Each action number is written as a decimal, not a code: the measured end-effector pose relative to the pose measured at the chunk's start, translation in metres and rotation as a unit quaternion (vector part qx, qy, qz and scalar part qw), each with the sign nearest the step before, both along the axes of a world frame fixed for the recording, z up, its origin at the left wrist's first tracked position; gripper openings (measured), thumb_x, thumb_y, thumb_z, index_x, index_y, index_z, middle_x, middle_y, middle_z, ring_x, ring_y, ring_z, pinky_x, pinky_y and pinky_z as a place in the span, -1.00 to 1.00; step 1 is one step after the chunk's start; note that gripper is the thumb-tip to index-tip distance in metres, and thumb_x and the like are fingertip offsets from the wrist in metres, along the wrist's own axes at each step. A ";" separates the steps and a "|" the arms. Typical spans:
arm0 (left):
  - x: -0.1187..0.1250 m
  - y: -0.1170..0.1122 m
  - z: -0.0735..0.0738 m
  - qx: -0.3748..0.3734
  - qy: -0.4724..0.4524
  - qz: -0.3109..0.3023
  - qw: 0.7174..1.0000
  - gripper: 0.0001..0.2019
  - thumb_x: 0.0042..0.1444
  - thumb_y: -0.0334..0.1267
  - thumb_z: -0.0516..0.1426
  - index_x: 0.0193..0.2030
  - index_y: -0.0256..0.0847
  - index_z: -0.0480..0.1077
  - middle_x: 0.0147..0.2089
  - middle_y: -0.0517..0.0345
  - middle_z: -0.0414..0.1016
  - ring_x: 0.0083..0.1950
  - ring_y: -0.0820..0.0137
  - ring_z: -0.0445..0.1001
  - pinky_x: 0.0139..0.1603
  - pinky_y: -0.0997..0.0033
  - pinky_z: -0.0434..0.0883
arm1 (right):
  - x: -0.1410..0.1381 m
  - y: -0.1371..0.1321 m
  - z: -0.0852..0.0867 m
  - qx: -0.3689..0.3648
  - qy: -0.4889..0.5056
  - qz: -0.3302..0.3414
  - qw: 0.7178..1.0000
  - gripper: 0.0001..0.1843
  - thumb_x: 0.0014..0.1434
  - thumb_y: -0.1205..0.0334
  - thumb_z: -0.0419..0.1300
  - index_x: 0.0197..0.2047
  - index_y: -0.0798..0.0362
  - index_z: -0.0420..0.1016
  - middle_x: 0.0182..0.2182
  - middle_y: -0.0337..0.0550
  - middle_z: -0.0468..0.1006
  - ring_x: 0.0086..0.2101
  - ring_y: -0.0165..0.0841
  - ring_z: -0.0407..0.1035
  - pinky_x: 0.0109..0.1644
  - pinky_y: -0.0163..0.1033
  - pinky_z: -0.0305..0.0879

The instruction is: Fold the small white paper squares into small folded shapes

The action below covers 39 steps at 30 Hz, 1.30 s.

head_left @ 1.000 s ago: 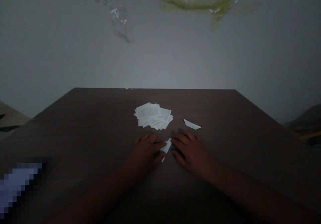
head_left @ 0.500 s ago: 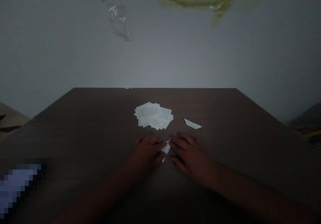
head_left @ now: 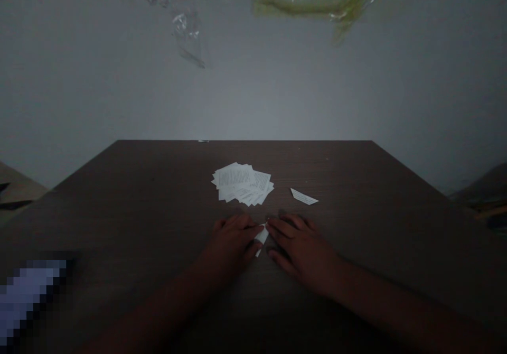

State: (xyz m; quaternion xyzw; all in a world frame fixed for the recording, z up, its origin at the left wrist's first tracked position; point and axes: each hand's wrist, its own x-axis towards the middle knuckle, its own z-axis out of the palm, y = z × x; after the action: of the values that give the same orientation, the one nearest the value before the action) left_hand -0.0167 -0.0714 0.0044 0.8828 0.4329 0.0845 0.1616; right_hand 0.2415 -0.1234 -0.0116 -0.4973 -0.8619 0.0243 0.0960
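A small folded piece of paper (head_left: 262, 236) lies on the dark wooden table between my two hands. My left hand (head_left: 233, 238) holds its left side down, index finger near the top and thumb lower down. My right hand (head_left: 299, 240) rests from the other side with its fingers spread. One of its fingertips touches the paper's upper corner, and its thumb sits apart from the paper. Part of the paper is hidden under the fingers. Beyond my hands is a loose pile of printed paper sheets (head_left: 242, 184). A folded paper strip (head_left: 304, 196) with slanted ends lies to its right.
The brown table (head_left: 158, 185) reaches to a pale wall (head_left: 253, 95). Clear tape (head_left: 188, 31) and yellow tape (head_left: 301, 5) stick to the wall. A blurred-out bright object (head_left: 27, 296) lies at the near left. A small white scrap (head_left: 203, 141) is at the far edge.
The view has tilted very slightly. Both hands stay at the folded paper, and the right fingertip has shifted a little over its upper corner.
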 end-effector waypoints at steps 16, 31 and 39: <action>-0.002 0.001 0.002 0.021 0.040 -0.017 0.999 -0.54 0.63 -0.37 0.33 0.54 0.02 0.76 0.30 0.00 0.84 0.38 -0.05 0.76 0.48 -0.14 0.60 | 0.000 0.000 -0.004 0.021 -0.008 -0.006 1.000 -0.44 0.73 0.06 0.41 0.68 -0.11 0.73 0.60 0.07 0.74 0.48 0.27 0.65 0.46 0.37 0.70; -0.005 -0.002 0.004 0.064 0.048 -0.031 0.996 -0.61 0.63 -0.39 0.36 0.45 0.04 0.81 0.23 0.00 0.82 0.32 -0.04 0.75 0.54 -0.26 0.56 | -0.001 0.006 0.001 -0.006 0.008 -0.022 1.000 -0.46 0.75 0.17 0.38 0.68 -0.14 0.74 0.64 0.05 0.70 0.52 0.24 0.61 0.53 0.40 0.69; -0.004 -0.003 0.014 0.062 0.070 -0.034 0.995 -0.58 0.62 -0.41 0.39 0.46 0.07 0.82 0.21 0.02 0.83 0.33 -0.05 0.75 0.56 -0.29 0.59 | 0.005 0.002 0.008 0.000 0.033 0.012 0.999 -0.48 0.73 0.18 0.38 0.62 -0.32 0.81 0.66 0.04 0.67 0.55 0.26 0.57 0.53 0.44 0.69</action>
State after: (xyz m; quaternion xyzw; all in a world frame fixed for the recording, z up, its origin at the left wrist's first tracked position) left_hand -0.0206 -0.0746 0.0179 0.9090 0.4072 0.0433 0.0783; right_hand 0.2462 -0.1210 -0.0032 -0.4862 -0.8640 0.0416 0.1237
